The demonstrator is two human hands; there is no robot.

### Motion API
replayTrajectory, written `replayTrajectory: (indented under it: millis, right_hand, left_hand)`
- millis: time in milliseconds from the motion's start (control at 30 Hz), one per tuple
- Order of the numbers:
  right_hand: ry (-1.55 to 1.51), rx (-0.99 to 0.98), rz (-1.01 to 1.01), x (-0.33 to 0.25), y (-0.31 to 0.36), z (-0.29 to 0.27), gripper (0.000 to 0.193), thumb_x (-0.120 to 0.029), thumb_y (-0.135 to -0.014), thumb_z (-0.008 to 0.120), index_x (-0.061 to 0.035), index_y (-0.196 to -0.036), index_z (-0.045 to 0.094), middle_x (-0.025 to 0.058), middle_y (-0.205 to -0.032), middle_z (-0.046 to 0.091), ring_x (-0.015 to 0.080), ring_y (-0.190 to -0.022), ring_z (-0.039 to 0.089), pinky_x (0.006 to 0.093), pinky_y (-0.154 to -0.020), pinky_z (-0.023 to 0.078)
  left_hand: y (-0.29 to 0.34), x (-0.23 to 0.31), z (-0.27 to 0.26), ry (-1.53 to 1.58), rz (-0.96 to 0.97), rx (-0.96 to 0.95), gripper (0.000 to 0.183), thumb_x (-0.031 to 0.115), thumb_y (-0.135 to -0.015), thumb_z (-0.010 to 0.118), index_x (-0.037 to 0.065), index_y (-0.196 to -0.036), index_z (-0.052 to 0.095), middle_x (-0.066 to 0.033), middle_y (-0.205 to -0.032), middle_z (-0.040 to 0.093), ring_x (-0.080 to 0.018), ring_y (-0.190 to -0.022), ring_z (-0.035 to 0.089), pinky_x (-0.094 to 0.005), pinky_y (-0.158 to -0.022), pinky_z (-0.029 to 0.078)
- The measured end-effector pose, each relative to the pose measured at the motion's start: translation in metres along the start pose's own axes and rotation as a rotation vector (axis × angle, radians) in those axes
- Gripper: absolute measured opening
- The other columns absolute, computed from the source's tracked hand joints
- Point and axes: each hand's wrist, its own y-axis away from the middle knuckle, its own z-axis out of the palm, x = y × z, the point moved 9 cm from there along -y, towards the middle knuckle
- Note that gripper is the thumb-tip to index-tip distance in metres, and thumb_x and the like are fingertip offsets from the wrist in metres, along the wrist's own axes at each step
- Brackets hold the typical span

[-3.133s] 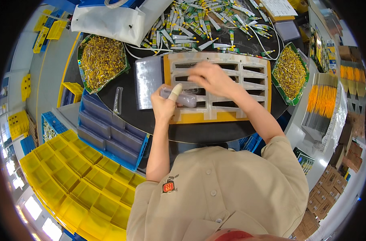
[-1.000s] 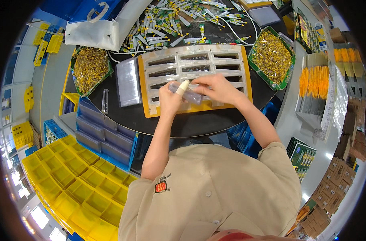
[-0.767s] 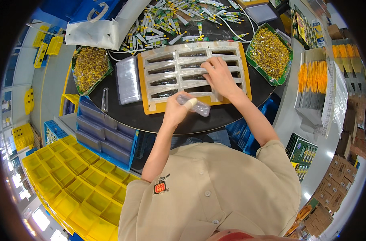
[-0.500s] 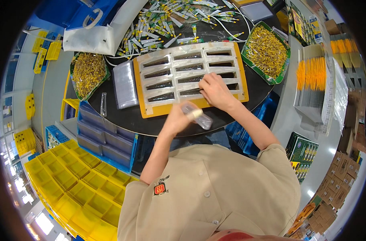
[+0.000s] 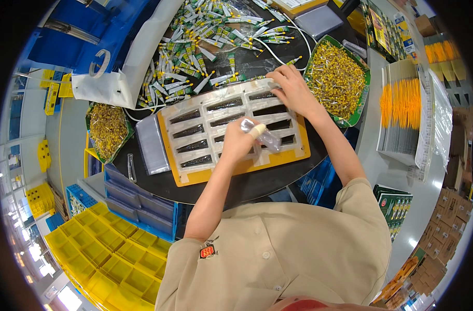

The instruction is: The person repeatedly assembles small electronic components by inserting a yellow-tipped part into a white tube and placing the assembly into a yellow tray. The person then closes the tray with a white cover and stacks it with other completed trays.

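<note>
A white slotted tray [image 5: 213, 128] on a yellow board [image 5: 194, 180] lies tilted on the black table. Its wedge-shaped slots are dark, with a glossy sheen in several. My left hand [image 5: 238, 141], closed around clear plastic shells [image 5: 270, 139], hovers over the tray's lower middle and hides part of some slots. A pale wrap [image 5: 257, 130] circles one of its fingers. At the tray's far right corner my right hand [image 5: 296, 94] bends over the top right slot, thumb and fingers apart; whether a fingertip touches anything in the slot cannot be made out.
Small tubes with yellow caps [image 5: 203, 44] are heaped behind the tray. Green-edged trays of yellow-headed pins stand at right [image 5: 336, 72] and left [image 5: 107, 129]. Clear plastic sheets [image 5: 154, 145] lie left of the tray. A white cable [image 5: 272, 52] crosses the far table.
My right hand has moved up to the tray's far right corner. My left hand has come from the front edge to over the slots, still with the shells. The whole view has shifted.
</note>
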Motion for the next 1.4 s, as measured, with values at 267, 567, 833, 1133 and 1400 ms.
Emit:
replayTrajectory:
  millis: [267, 567, 833, 1133, 1400]
  right_hand:
    - [-0.102, -0.178, 0.024, -0.026, 0.034, 0.007, 0.01, -0.011, -0.083, 0.066, -0.0042, -0.088, 0.06, 0.0132, -0.083, 0.058, 0.0332, -0.083, 0.057, 0.0444, -0.074, 0.047]
    - [-0.292, -0.364, 0.09, -0.049, 0.066, 0.017, 0.024, -0.009, -0.077, 0.07, -0.0056, -0.1, 0.063, 0.0122, -0.083, 0.056, 0.0298, -0.086, 0.056, 0.0383, -0.079, 0.047]
    - [0.085, 0.065, -0.012, -0.015, 0.034, 0.003, 0.028, -0.011, -0.077, 0.071, -0.0062, -0.104, 0.063, 0.0126, -0.098, 0.056, 0.0339, -0.098, 0.055, 0.0426, -0.086, 0.046]
    - [0.172, -0.234, -0.174, 0.011, -0.005, 0.033, 0.023, -0.006, -0.073, 0.073, -0.0052, -0.087, 0.055, 0.01, -0.082, 0.056, 0.0311, -0.086, 0.056, 0.0407, -0.078, 0.046]
    - [0.402, -0.009, -0.495, -0.026, 0.021, 0.019, 0.019, -0.008, -0.079, 0.059, -0.0086, -0.098, 0.058, 0.0044, -0.086, 0.06, 0.0231, -0.091, 0.059, 0.0369, -0.082, 0.048]
  left_hand:
    - [0.005, -0.009, 0.009, -0.051, -0.006, -0.07, 0.031, 0.027, -0.083, 0.076, -0.002, -0.084, 0.066, -0.0076, -0.071, 0.067, -0.0138, -0.057, 0.064, -0.0266, -0.052, 0.05]
    - [0.034, -0.002, 0.005, -0.177, 0.053, -0.062, 0.032, 0.028, -0.09, 0.069, -0.002, -0.082, 0.067, -0.0086, -0.071, 0.068, -0.0164, -0.066, 0.067, -0.0306, -0.061, 0.052]
    - [0.133, 0.043, -0.187, -0.254, 0.367, 0.573, 0.017, 0.019, -0.098, 0.054, 0.003, -0.096, 0.061, -0.0089, -0.081, 0.069, -0.0184, -0.081, 0.064, -0.0322, -0.078, 0.049]
    - [0.138, -0.017, -0.407, -1.108, -0.244, 0.995, 0.051, 0.01, -0.078, 0.059, 0.002, -0.125, 0.043, -0.0293, -0.123, 0.048, -0.0476, -0.116, 0.046, -0.0536, -0.099, 0.04]
    - [0.084, -0.04, -0.409, -1.216, -0.22, 0.728, 0.074, 0.012, -0.075, 0.062, 0.004, -0.141, 0.029, -0.0308, -0.136, 0.038, -0.0533, -0.12, 0.04, -0.0544, -0.104, 0.036]
